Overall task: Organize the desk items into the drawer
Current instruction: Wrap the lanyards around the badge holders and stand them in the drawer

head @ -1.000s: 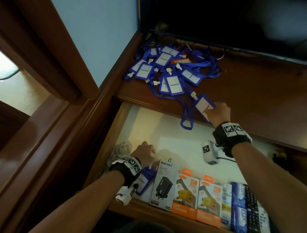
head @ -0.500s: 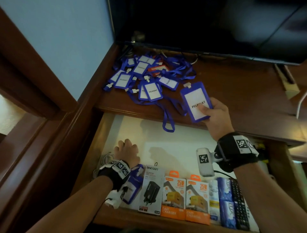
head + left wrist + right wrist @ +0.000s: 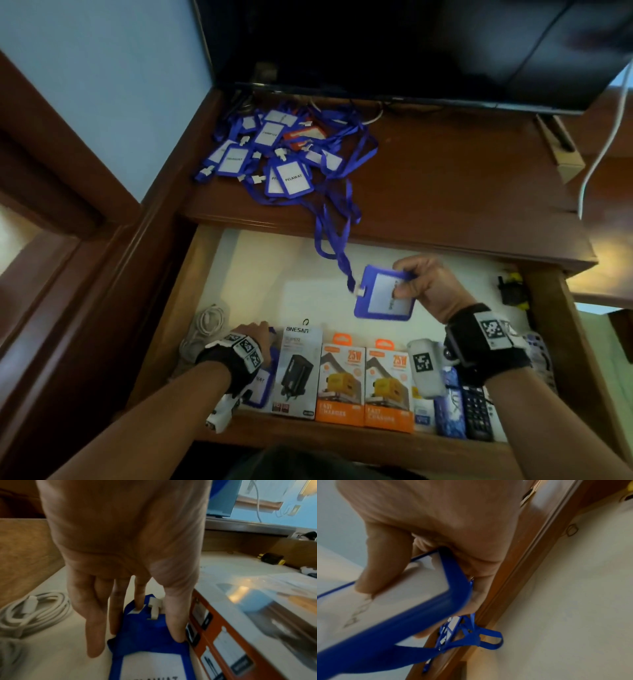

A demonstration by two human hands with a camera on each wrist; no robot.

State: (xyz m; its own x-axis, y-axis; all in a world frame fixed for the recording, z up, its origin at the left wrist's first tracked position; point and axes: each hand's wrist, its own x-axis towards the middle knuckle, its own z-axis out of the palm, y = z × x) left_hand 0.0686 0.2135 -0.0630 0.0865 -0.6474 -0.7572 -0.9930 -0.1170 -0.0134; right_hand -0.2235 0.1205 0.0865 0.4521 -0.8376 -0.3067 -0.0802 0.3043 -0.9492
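Observation:
A pile of blue badge holders (image 3: 274, 157) with tangled lanyards lies at the desk's back left. My right hand (image 3: 402, 281) pinches one blue badge holder (image 3: 380, 298) (image 3: 402, 601) above the white floor of the open drawer (image 3: 274, 274). Its lanyard (image 3: 334, 240) trails back over the desk edge to the pile. At the drawer's front left, my left hand (image 3: 255, 334) (image 3: 154, 623) presses straight fingers on another blue badge holder (image 3: 150, 655), which lies flat beside a charger box. My wrist hides most of that badge in the head view.
Along the drawer front stand an ONESAM charger box (image 3: 298, 370), two orange 25W boxes (image 3: 363, 383), blue packs (image 3: 448, 401) and a remote (image 3: 476, 411). A coiled white cable (image 3: 205, 322) lies far left, a black-and-yellow item (image 3: 512, 287) back right. A monitor (image 3: 411, 51) stands behind the desk.
My right hand lifted one badge holder off the desk edge and brought it down over the drawer, its lanyard dragging behind. My left hand stayed on the badge in the drawer.

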